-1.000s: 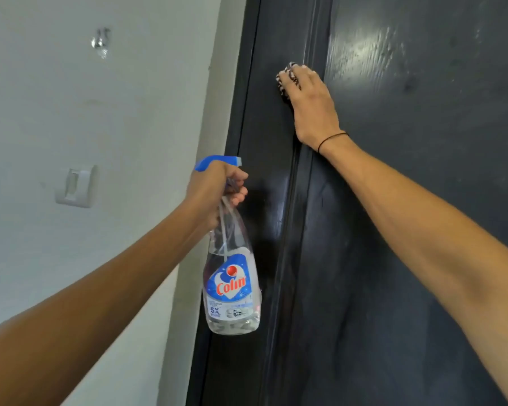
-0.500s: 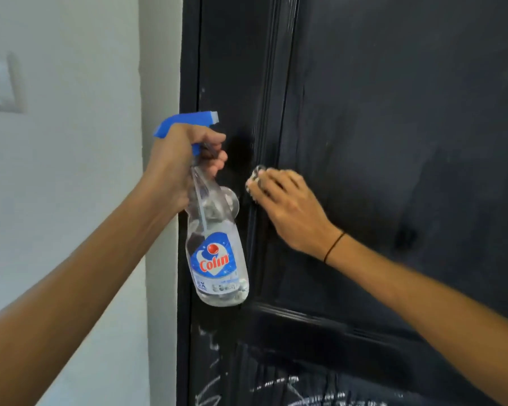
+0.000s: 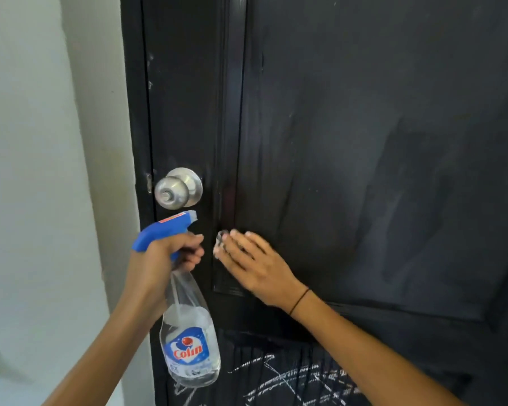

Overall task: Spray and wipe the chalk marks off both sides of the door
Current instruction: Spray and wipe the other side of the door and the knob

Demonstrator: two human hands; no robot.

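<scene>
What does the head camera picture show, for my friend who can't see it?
A right hand presses a cloth on a black door, while the left hand grips a spray bottle below a silver knob. White chalk marks remain lower down.

Knob [image 3: 178,187] above bottle [image 3: 189,344]; chalk marks [image 3: 291,376] below, door [image 3: 364,142] bottom.

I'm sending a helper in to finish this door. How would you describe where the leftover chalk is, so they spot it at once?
Start at the black door and find its round silver knob near the left edge. Drop below the knob, past the horizontal ledge under the big upper panel, to the lower panel. The chalk marks there are white crisscrossing scribbles, while the panel above shows only dull wiped smears.
</scene>
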